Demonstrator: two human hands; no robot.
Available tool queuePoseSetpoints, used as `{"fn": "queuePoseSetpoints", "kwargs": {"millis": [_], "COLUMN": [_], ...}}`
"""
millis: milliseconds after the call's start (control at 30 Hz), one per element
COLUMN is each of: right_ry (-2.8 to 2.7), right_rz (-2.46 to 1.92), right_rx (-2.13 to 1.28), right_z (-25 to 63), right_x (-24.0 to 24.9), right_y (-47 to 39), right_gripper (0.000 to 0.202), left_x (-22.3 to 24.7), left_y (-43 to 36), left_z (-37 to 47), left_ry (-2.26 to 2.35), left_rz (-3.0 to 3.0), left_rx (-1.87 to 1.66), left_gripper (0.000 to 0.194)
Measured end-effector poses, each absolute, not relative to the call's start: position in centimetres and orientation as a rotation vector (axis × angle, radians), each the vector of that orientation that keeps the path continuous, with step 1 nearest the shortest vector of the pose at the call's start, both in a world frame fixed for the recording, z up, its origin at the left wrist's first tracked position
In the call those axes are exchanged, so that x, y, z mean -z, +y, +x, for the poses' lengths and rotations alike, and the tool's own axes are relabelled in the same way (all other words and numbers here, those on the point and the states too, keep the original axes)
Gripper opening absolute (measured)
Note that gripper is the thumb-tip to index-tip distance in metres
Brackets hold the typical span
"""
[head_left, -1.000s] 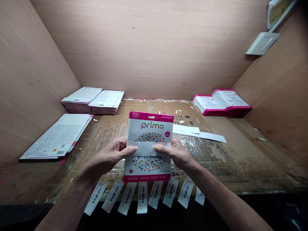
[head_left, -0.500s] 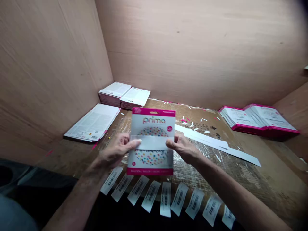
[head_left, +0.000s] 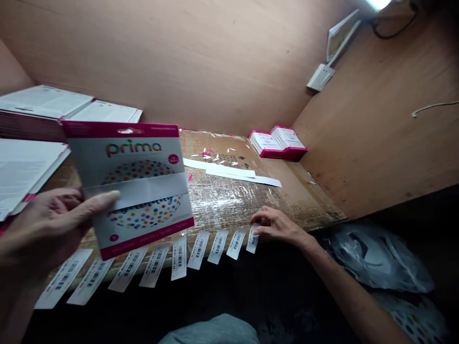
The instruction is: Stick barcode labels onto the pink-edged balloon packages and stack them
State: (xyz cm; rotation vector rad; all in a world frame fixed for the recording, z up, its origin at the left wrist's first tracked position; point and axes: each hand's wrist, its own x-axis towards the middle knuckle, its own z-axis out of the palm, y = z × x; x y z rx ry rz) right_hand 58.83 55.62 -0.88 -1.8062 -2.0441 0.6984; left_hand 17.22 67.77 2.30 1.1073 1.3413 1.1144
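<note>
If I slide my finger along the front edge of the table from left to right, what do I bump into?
Left hand → prima balloon card in its grip → row of barcode stickers hanging off the table edge → right hand touching the last sticker → crumpled plastic bag.

Printed word on the pink balloon card (head_left: 132, 184) half covered by a white strip (head_left: 138, 191) across its middle; lettering along the card's bottom band too blurred to read. Card's left edge hidden under the thumb of the left hand (head_left: 53, 224); that hand's wrist cut off at the left border. Digits on the barcode labels (head_left: 179, 252) below the card too small to make out. Stack of printed sheets (head_left: 21, 167) left of the card cropped by the border, text illegible. Fingertips of the right hand (head_left: 278, 227) masking the top of the rightmost label. Pink-edged stacks (head_left: 278, 142) far right of the card too small for detail.
</note>
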Motion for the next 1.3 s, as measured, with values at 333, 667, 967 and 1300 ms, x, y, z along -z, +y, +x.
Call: {"fn": "queuePoseSetpoints", "kwargs": {"millis": [333,667,967,1300], "right_ry": [-1.191,-1.076,-1.147,-1.32], "right_rz": [-1.286,-1.195,-1.255,-1.47], "right_rx": [-1.044,-1.017,-1.0,-0.673], "right_z": [51.2,46.5,46.6,45.6], "right_x": [-3.8,-1.9,-1.6,-1.6], "right_y": [56.0,61.2,62.4,63.5], "right_gripper": [0.029,0.033,0.034,0.033], "left_x": [-2.6,-3.3,-2.6,-2.5], "left_y": [65.3,65.6,66.4,67.0], "left_z": [26.3,27.6,27.2,27.0], "left_ry": [0.882,0.888,0.919,0.974], "left_rz": [1.207,1.276,1.297,1.348], "left_rx": [-0.952,-0.919,-0.891,-0.93], "left_gripper": [0.025,0.029,0.031,0.028]}}
